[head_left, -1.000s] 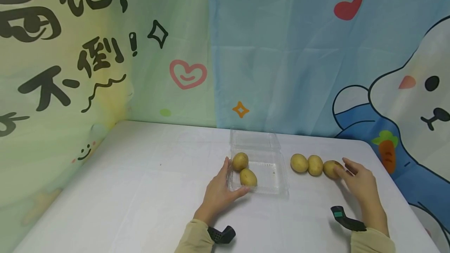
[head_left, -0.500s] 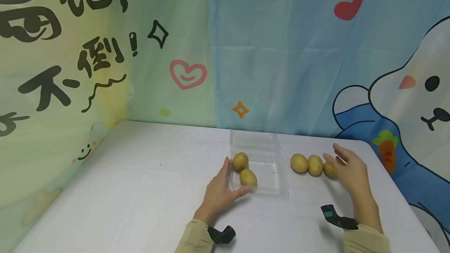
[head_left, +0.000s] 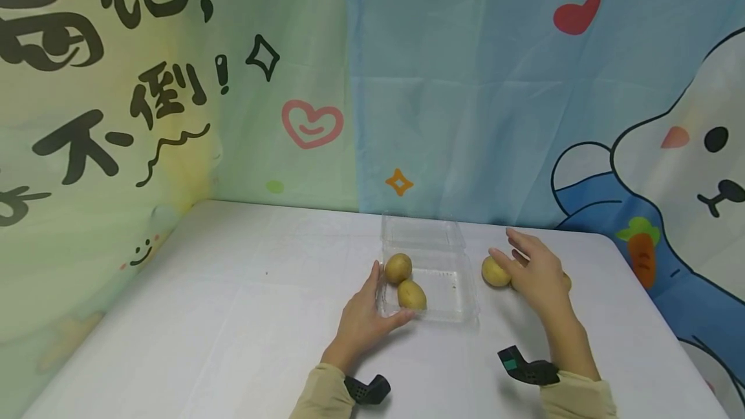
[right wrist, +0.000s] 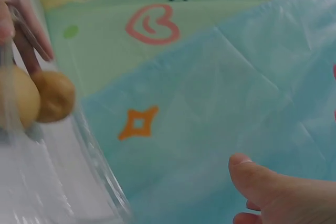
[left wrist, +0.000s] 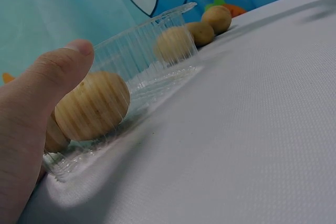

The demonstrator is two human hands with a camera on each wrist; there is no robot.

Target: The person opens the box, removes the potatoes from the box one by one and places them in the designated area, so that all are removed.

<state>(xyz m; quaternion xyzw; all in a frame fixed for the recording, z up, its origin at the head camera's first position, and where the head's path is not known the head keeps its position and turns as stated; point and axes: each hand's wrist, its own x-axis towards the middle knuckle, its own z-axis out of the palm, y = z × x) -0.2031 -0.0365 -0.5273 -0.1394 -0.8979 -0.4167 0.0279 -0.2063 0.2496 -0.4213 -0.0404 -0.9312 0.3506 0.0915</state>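
My left hand (head_left: 363,319) holds the near left corner of a clear plastic clamshell box (head_left: 448,296), thumb along the front wall and fingers at the left side. The box lies with its lid (head_left: 421,233) folded back. Inside, against the left side, sit two potatoes, a rear one (head_left: 398,268) and a front one (head_left: 411,294). My right hand (head_left: 538,277) hovers, fingers apart and holding nothing, over a row of three potatoes right of the box. The left potato (head_left: 495,272) of that row shows clearly; the hand hides most of the other two.
A white-covered table (head_left: 233,315) carries everything. Behind it hangs a printed cloth backdrop (head_left: 454,115), close to the box lid. Each wrist wears a black camera mount, the left mount (head_left: 368,389) and the right mount (head_left: 526,367).
My right hand has come off the rightmost potato in the row and moved left over the other potatoes, carrying nothing. My left hand, the box and its two potatoes have stayed put.
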